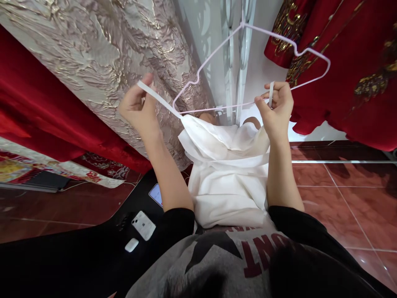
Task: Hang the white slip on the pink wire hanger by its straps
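Note:
A white garment [228, 182] with thin straps lies across my lap, its top edge bunched and gaping. My left hand [139, 107] is closed around a white strap [161, 99], pulled taut up and left from the garment's corner. On the right, my right hand [278, 109] has curled fingers with the other white strap [271, 95] looped over them. Between and beyond both hands hangs a pale pink clothes hanger [217, 41]. Its bottom bar passes close to my right hand; whether they touch I cannot tell.
A phone [143, 225], a small white case [132, 245] and a lit screen [155, 194] rest on a black surface at left. Red garments with gold trim [347, 62] and shiny embossed fabric [124, 49] hang around me. A metal rail [344, 162] runs above red floor tiles [328, 207].

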A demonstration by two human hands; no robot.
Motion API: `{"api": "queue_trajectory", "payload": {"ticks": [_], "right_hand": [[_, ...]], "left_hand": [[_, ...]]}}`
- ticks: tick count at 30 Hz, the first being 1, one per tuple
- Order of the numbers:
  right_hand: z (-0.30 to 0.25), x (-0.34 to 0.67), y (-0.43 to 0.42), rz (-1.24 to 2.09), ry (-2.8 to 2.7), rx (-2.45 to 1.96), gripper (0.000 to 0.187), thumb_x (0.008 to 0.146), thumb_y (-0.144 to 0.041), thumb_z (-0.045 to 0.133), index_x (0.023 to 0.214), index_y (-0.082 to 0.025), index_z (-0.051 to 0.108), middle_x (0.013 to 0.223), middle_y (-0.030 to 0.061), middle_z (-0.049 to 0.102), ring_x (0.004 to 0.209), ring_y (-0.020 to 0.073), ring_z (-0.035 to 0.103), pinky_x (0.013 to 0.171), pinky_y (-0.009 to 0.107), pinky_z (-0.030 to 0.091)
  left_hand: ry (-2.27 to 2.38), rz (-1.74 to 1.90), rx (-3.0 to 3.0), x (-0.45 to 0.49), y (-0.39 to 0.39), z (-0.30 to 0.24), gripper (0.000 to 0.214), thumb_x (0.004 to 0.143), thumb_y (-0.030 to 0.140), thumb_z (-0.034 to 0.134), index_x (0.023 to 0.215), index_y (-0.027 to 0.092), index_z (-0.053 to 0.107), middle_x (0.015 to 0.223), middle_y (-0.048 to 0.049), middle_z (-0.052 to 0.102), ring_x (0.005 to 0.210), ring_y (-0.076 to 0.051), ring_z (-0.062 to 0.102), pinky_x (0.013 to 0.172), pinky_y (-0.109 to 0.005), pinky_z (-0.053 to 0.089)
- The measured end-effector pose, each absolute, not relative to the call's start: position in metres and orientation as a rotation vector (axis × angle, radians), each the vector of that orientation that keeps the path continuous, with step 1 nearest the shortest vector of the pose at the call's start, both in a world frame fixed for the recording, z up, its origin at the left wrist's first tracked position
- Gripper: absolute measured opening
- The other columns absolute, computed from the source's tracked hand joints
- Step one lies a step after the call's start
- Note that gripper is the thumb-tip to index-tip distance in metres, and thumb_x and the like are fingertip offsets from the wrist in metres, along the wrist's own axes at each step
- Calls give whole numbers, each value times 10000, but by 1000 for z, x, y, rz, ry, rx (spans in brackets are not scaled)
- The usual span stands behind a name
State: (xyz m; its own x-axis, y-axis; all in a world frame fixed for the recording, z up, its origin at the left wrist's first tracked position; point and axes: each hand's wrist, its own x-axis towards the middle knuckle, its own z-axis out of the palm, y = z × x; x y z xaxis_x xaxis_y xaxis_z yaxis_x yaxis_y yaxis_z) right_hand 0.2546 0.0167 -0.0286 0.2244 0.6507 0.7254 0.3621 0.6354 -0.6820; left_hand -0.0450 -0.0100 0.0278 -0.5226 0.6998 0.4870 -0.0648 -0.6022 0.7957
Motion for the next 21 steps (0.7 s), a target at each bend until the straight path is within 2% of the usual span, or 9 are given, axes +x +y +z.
{"api": "queue_trajectory", "payload": {"ticks": [4, 8, 11, 14, 16, 19, 21], "right_hand": [[-30, 253, 17, 263, -1409, -945, 323, 822, -438, 619, 1052, -260, 481, 844, -2, 636, 711, 125, 591, 640, 298, 499], [-33, 249, 20, 296, -1453, -947, 309, 818, -417, 629, 1040, -252, 492, 832, -4, 638, 746, 133, 612, 656, 306, 515], [-34, 247, 22, 311, -1485, -950, 292, 818, -404, 624, 1032, -245, 505, 842, 3, 641, 783, 141, 619, 687, 322, 521], [-31, 245, 17, 361, -1486, -924, 301, 820, -423, 615, 1041, -242, 520, 859, 8, 653, 775, 141, 618, 712, 340, 525], [-26, 244, 10, 437, -1443, -906, 278, 850, -429, 559, 1055, -243, 541, 899, 25, 676, 730, 142, 613, 673, 347, 516], [-17, 249, -1, 533, -1313, -907, 273, 901, -373, 406, 1057, -254, 596, 1063, 66, 692, 655, 145, 591, 590, 365, 472], [-13, 260, -2, 467, -1208, -910, 291, 883, -314, 386, 1041, -261, 625, 1138, 77, 675, 613, 142, 571, 583, 389, 460]], "left_hand": [[988, 2035, 1839, -50, 0, 27, 133, 871, 132, 751, 957, 234, 757, 1006, 105, 741, 1043, -235, 640, 969, -418, 510], [1020, 1767, 1986, -42, 12, 32, 135, 892, 241, 749, 1025, 247, 729, 1052, 79, 723, 986, -227, 615, 928, -401, 514], [972, 1594, 2087, -33, 18, 47, 29, 906, 197, 717, 925, 219, 721, 905, 30, 712, 849, -212, 577, 899, -370, 500], [1072, 1580, 2089, -27, 20, 62, 258, 937, 62, 606, 718, 177, 678, 713, 1, 646, 709, -192, 527, 833, -330, 460], [1192, 1588, 2065, -25, 19, 66, 368, 964, 54, 565, 620, 160, 645, 604, -3, 571, 626, -172, 482, 770, -310, 424], [1237, 1625, 2059, -21, 19, 63, 314, 957, 162, 654, 643, 152, 670, 539, 22, 442, 535, -130, 367, 675, -298, 375], [1168, 1689, 2029, -19, 20, 57, 185, 923, 205, 708, 745, 156, 714, 571, 31, 446, 543, -116, 352, 636, -293, 353]]}}
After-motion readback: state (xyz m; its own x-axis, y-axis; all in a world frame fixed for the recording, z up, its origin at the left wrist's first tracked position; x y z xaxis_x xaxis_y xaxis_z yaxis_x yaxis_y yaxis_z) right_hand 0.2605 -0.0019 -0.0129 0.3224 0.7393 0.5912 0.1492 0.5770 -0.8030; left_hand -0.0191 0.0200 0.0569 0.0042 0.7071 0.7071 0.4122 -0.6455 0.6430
